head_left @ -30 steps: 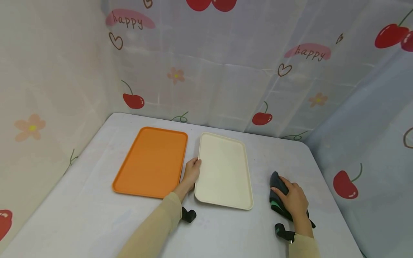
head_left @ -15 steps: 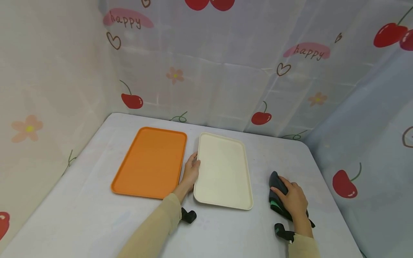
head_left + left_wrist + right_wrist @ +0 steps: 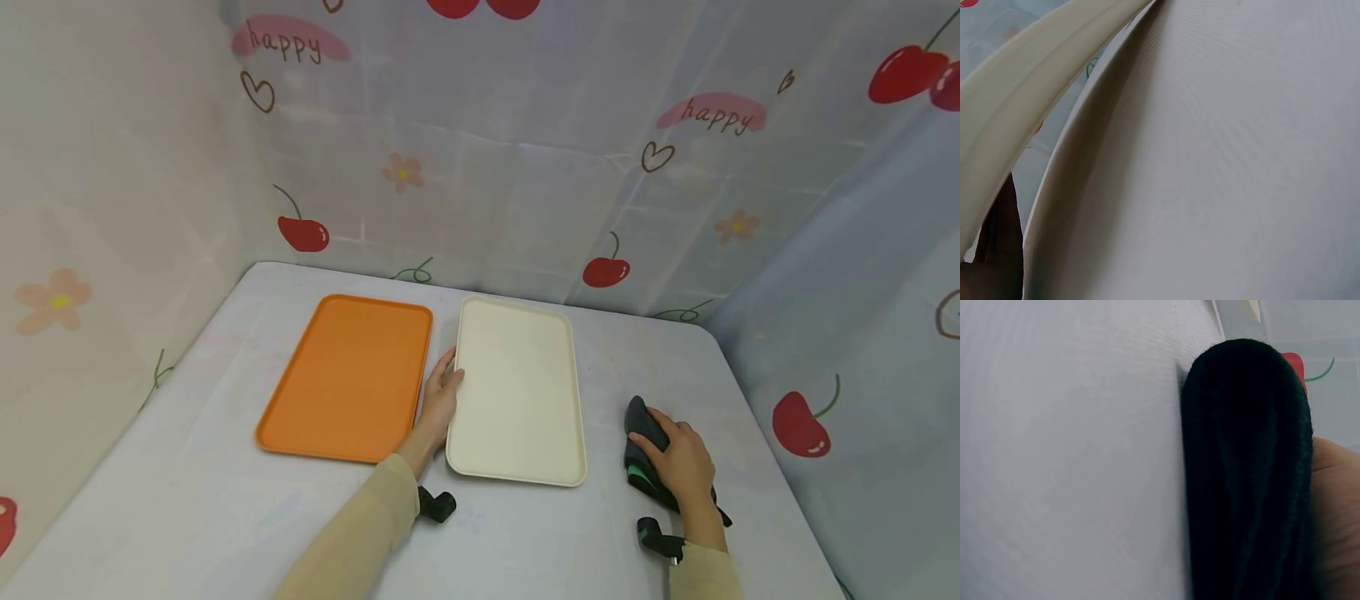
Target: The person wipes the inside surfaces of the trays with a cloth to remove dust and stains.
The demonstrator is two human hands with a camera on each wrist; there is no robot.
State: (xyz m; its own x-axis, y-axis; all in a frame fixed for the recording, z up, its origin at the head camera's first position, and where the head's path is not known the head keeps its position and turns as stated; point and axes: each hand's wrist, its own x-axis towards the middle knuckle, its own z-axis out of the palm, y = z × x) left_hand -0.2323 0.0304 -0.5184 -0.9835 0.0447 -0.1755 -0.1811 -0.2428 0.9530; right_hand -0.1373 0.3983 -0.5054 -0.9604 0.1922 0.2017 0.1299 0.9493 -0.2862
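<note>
A cream rectangular tray (image 3: 517, 392) is gripped at its left edge by my left hand (image 3: 440, 404), thumb at the rim. In the left wrist view, a gap shows between the tray (image 3: 1022, 81) and the white tabletop, and part of the hand (image 3: 1000, 256) is dark at lower left. At the right of the table, a folded dark grey cloth (image 3: 643, 425) with a green stripe lies under my right hand (image 3: 684, 462), thumb and fingers around it. The right wrist view shows the cloth's rounded fold (image 3: 1247, 475) against the table; most fingers are hidden.
An orange tray (image 3: 348, 379) lies flat just left of the cream one. The white-covered table (image 3: 540, 542) has cherry-print curtains (image 3: 510, 192) behind it and at both sides. Each wrist wears a black camera mount (image 3: 437, 505).
The cream tray's far edge has shifted upward in view, and my left hand has moved slightly along with it. My right hand and the cloth have stayed in place. The head view has shifted a little.
</note>
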